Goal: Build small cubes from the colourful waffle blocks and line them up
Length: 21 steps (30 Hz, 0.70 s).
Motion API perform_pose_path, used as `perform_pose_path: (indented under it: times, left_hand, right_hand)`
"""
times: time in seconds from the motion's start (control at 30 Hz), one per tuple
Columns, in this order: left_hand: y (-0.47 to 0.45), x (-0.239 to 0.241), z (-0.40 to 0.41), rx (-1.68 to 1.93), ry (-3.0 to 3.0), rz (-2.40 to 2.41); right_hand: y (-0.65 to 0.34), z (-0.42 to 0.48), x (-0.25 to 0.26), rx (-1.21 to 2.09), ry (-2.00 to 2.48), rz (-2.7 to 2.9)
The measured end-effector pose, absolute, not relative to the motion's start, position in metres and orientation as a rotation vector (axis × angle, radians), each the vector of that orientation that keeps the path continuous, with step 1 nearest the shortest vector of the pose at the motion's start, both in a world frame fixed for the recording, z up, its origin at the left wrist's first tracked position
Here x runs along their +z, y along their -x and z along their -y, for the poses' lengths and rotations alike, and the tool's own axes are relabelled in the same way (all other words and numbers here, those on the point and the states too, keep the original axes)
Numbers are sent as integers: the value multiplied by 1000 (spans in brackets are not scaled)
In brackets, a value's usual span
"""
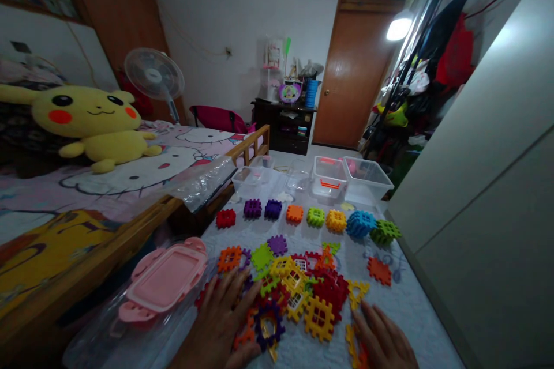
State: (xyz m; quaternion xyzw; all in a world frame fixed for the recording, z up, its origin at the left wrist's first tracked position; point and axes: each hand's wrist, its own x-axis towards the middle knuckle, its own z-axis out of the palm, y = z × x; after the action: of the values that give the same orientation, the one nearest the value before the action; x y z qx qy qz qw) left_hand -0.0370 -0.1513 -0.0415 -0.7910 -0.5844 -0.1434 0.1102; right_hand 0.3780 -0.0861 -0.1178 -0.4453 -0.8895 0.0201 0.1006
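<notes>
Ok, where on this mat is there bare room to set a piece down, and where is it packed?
Bare mat shows right of the yellow triangular piece, below the orange square piece, and in a strip under the row of assembled blocks. It is crowded at the heap of interlocking plastic pieces, between the left hand and right hand.

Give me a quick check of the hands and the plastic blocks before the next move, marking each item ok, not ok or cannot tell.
Left hand: open, lying on the pile, holding no piece: ok.
Right hand: open, gripping nothing: ok.
Right fingertips touching the yellow pieces: cannot tell.
Pile of interlocking plastic blocks: pieces overlap heavily, few lying free: not ok.
Row of blocks: set apart from the pile, mostly spaced, though the blue and green ones at the right end sit close: ok.
Pink plastic lid: lying left of the pile, under neither hand: ok.
</notes>
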Motion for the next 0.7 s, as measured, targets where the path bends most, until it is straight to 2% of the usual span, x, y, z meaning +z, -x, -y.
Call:
perform_pose_path:
  times: [0.2, 0.33, 0.7]
  left_hand:
    - [42, -70, 143, -420, 2290, 1747]
    - [44, -71, 134, -419, 2286, 1732]
    - [39, -67, 120, -451, 2226, 1725]
  right_hand:
    - [-354, 77, -99, 92, 1297, 2628]
    - [-343, 73, -93, 89, 1356, 2594]
    - [-319, 65, -112, -140, 1219, 2474]
